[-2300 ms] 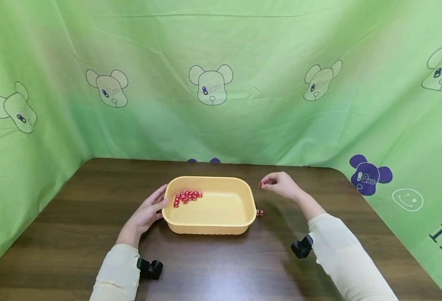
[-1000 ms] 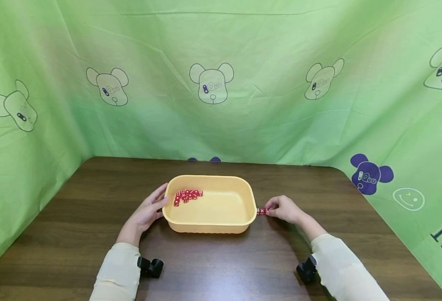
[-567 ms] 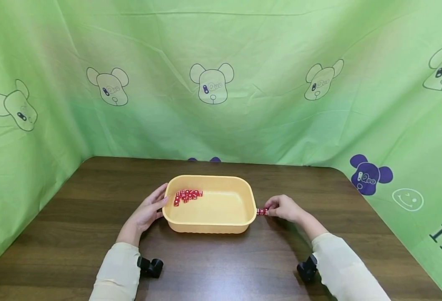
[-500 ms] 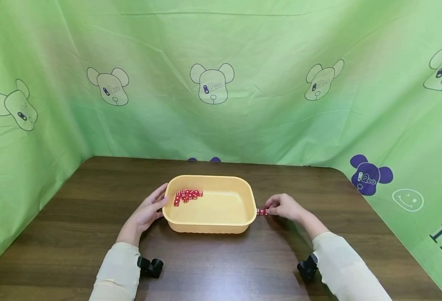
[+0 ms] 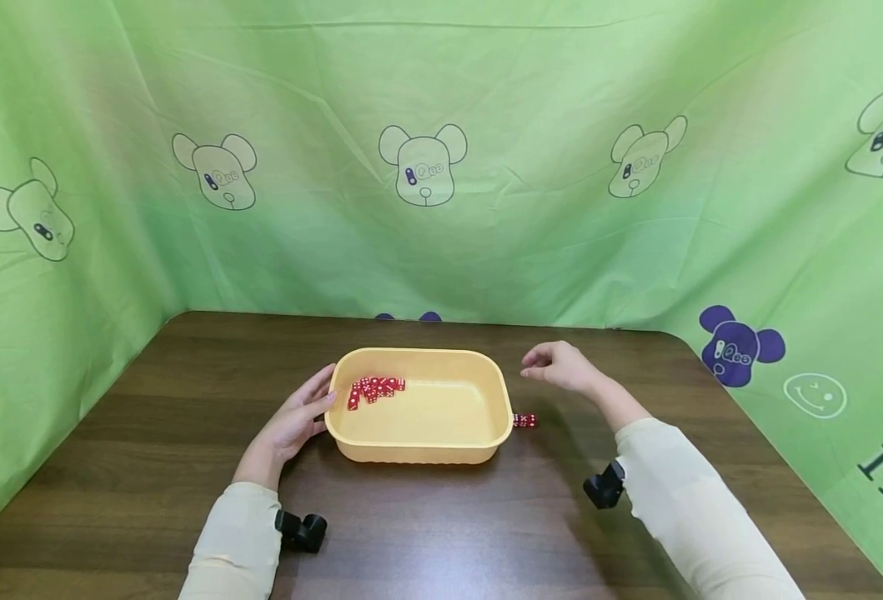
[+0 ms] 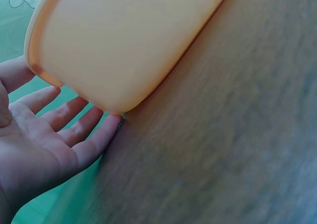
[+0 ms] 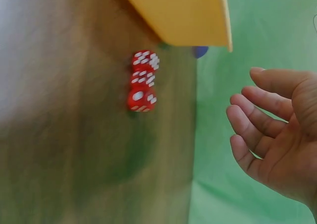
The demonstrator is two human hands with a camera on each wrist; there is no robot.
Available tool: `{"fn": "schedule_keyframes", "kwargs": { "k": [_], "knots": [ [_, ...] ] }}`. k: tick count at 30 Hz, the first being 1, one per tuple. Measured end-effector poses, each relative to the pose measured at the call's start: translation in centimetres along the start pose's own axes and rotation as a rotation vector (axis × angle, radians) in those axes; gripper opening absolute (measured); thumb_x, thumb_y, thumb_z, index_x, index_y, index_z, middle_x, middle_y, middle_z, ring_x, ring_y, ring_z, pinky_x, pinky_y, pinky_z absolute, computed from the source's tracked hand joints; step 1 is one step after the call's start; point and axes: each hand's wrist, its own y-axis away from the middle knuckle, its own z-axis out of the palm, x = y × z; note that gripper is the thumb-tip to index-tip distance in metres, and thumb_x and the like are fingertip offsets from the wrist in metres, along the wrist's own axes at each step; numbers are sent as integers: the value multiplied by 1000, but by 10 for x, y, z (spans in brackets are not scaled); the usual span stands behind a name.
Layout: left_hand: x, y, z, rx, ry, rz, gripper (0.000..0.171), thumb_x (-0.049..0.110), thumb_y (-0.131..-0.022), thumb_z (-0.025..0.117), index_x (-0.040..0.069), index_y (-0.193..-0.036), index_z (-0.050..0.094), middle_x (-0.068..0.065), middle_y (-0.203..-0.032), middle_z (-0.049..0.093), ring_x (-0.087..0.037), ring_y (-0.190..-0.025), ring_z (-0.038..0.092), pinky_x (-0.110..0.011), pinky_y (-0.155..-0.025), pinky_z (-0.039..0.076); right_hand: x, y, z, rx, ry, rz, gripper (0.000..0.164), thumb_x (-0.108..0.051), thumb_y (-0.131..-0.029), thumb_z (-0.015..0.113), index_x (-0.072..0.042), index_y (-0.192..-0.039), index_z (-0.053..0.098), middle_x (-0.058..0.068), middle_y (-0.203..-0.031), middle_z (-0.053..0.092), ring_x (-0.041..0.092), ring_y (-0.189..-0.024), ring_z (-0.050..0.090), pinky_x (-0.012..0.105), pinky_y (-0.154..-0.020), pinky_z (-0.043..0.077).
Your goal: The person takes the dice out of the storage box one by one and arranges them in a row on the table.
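Three red dice are lying in a row on the worktop, just beside the right end of the yellow tub; whether the nearest one is touching the wall is hard to tell. Their white spots are showing clearly in the right wrist view. The tub is standing upright and holding more red dice, a cluster gathering on its floor toward the left end, many of them touching; they are sitting too close together to count surely. The rest of the tub floor is lying bare.

The right hand is hovering above the worktop, beyond the row and to the right of the tub, its fingers released and bending loosely. The left hand is resting against the left end of the tub, its fingers spreading fairly straight and touching the outer wall.

Pale sleeves are covering both forearms, and a black device is sitting near each wrist. Green cloth printed with mouse heads is hanging behind the worktop.
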Motion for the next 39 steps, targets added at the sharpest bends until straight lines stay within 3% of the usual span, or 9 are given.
{"fn": "schedule_keyframes", "kwargs": {
  "k": [9, 16, 24, 32, 34, 39],
  "knots": [
    [0, 0, 0, -3, -3, 3, 54, 4, -91, 37, 11, -139, 12, -16, -141, 11, -33, -121, 23, -40, -83, 37, -27, -22, -8, -11, -134, 11, 25, -12, -80, 58, 7, -96, 57, 13, -78, 59, 27, -72, 57, 36, -65, 45],
    [1, 0, 0, -5, -14, 6, 54, 4, -92, 36, 10, -139, 11, -16, -140, 11, -33, -121, 23, -38, -81, 38, -46, -42, -5, -1, -165, -3, 25, -12, -80, 58, 5, -97, 58, 12, -80, 60, 21, -70, 56, 32, -64, 45],
    [1, 1, 0, -17, -10, 10, 54, 4, -91, 36, 8, -139, 10, -18, -140, 11, -34, -120, 23, -37, -81, 39, -65, -58, 13, -15, -228, -8, 23, -11, -80, 60, 5, -97, 59, 10, -80, 59, 27, -73, 58, 31, -65, 46],
    [1, 1, 0, -7, -8, 8, 55, 4, -91, 38, 9, -139, 12, -17, -141, 10, -34, -120, 23, -37, -81, 39, -86, -68, 36, -52, -275, -14, 22, -8, -79, 60, 5, -96, 59, 9, -80, 59, 28, -75, 56, 38, -69, 45],
    [1, 1, 0, -8, -11, 10, 55, 4, -91, 37, 9, -139, 11, -17, -141, 9, -34, -120, 23, -38, -81, 38, -90, -70, 41, -59, -278, -28, 21, -8, -79, 60, 5, -95, 59, 8, -78, 59, 24, -71, 57, 38, -69, 45],
    [0, 1, 0, -8, -11, 10, 54, 4, -91, 37, 8, -139, 11, -18, -141, 9, -34, -120, 23, -39, -82, 38, -110, -66, 46, -90, -306, -36, 21, -4, -80, 59, 10, -96, 57, 13, -81, 60, 29, -74, 57, 38, -71, 45]
  ]
}}
